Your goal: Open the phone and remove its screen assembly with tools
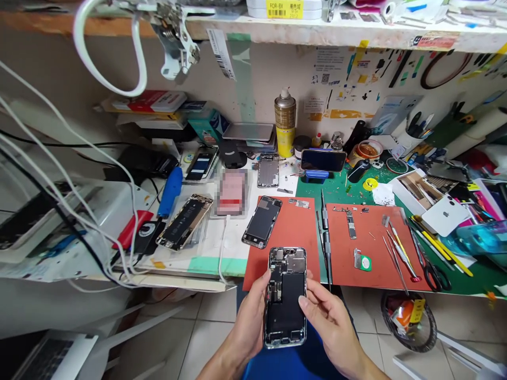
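An opened smartphone [293,295] with its battery and boards bare is held upright over the near edge of the bench. My left hand [250,311] is closed round its left side. On the other side, the fingers and thumb of my right hand [328,311] grip the right edge. Just beyond lies a detached phone screen [262,221], partly on the left red mat [297,227]. A small metal phone part [299,203] rests near that mat's top edge. Two slim screwdrivers [325,232] lie between the mats.
The right red mat [380,253] bears a logic board [350,224], tweezers [392,258] and scissors [433,272]. Another opened phone [185,221] lies left, with white cables [91,174] hanging nearby. A spray can [285,121] stands behind. Below right is a waste bin [410,322].
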`<state>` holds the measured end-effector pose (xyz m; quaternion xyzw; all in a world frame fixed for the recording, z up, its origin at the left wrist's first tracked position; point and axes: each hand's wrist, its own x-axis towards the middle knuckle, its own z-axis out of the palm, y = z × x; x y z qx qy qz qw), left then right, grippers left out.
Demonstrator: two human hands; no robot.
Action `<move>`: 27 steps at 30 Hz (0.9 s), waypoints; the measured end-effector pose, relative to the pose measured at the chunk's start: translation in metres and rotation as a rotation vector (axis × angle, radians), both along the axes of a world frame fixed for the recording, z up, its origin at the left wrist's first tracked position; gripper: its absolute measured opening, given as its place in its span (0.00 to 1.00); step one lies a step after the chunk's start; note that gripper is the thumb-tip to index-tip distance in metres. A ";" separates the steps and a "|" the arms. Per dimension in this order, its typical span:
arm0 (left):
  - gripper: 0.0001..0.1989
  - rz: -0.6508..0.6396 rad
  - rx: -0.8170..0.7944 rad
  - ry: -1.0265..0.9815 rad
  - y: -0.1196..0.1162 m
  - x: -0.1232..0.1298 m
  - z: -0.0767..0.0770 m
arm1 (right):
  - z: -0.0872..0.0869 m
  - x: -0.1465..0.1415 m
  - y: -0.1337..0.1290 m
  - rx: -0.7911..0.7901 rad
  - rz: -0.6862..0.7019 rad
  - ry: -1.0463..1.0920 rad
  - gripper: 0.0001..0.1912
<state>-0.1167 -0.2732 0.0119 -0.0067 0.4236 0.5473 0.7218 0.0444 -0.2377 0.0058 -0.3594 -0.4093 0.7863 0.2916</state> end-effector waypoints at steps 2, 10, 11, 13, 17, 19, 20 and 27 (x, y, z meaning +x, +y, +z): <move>0.33 -0.001 -0.013 0.014 -0.002 0.002 0.001 | -0.002 0.002 -0.002 0.001 0.005 -0.038 0.25; 0.35 0.030 0.006 0.101 -0.003 0.005 0.009 | -0.003 0.001 -0.003 0.018 0.037 -0.041 0.20; 0.35 0.039 0.007 0.103 -0.003 0.006 0.009 | -0.002 0.000 -0.002 0.009 0.032 -0.029 0.20; 0.36 0.054 0.004 0.108 -0.003 0.006 0.009 | 0.000 -0.002 0.000 -0.013 0.021 -0.010 0.20; 0.36 0.072 -0.018 0.134 -0.003 0.006 0.008 | 0.001 -0.006 0.000 -0.039 0.001 -0.003 0.21; 0.36 0.087 -0.033 0.135 -0.003 0.006 0.006 | 0.001 -0.006 -0.001 -0.038 -0.007 -0.012 0.22; 0.36 0.088 -0.038 0.126 -0.003 0.005 0.005 | 0.000 -0.007 -0.002 -0.033 -0.011 -0.018 0.22; 0.33 0.053 -0.005 0.047 -0.002 0.003 0.006 | -0.002 -0.006 -0.005 -0.006 -0.008 -0.059 0.22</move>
